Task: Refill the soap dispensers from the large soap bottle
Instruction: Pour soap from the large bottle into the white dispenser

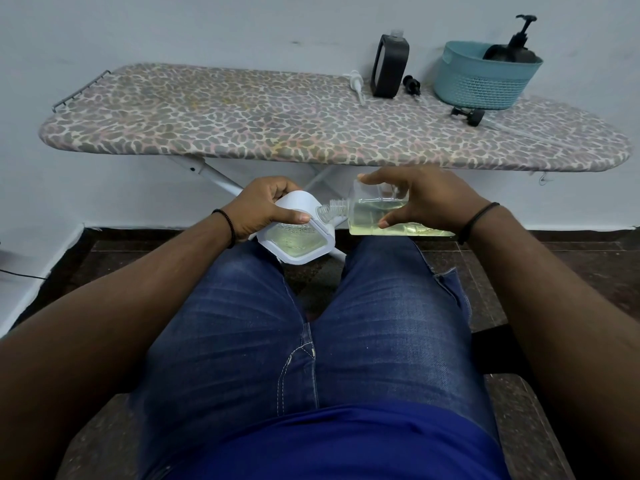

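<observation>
My left hand grips a white square soap dispenser, tilted over my knees, with yellowish soap showing through its clear panel. My right hand holds a clear bottle of pale yellow soap on its side. The bottle's threaded neck touches the top of the white dispenser. A black dispenser with an open clear neck stands on the ironing board. Another black pump dispenser sits in the teal basket.
A white pump head lies left of the black dispenser, and two black pump heads lie near the basket. The board's white legs stand behind my hands. My jeans-clad thighs fill the foreground; a dark tiled floor lies below.
</observation>
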